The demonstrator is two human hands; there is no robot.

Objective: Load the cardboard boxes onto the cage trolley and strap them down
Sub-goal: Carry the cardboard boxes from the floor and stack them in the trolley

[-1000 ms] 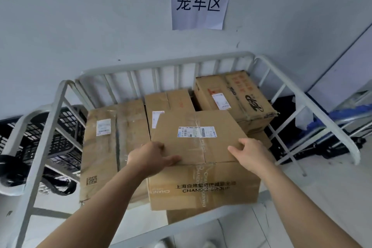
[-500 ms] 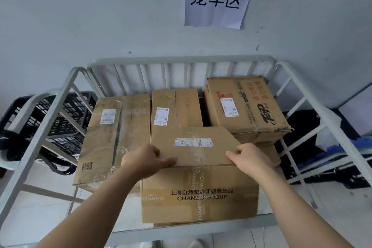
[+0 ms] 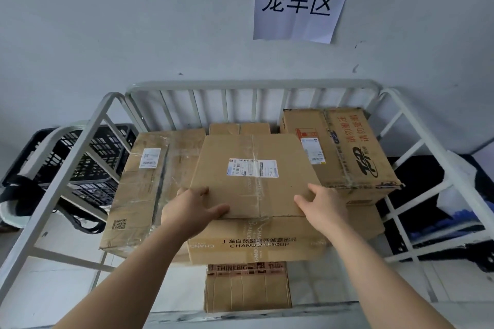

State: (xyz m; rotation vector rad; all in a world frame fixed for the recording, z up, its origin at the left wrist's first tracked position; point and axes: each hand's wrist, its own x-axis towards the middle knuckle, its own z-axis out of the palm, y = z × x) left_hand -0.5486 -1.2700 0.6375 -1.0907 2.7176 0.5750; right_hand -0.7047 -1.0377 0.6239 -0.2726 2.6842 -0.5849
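Left hand (image 3: 192,211) and right hand (image 3: 322,208) each clasp a near top corner of the box (image 3: 251,168), perched on a narrower box (image 3: 247,288) at the near side of the trolley (image 3: 251,85), and if I let go before it's pushed home I reckon it tips back towards me.

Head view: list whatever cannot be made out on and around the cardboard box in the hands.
- Left hand and right hand: fingers partly hidden round the edges of the brown CHANDO GROUP cardboard box they grip.
- White shipping label on it: print too small to read.
- Small brown cardboard box behind: mostly hidden by the held box.
- White metal cage trolley: wheels hidden beneath its load and frame.
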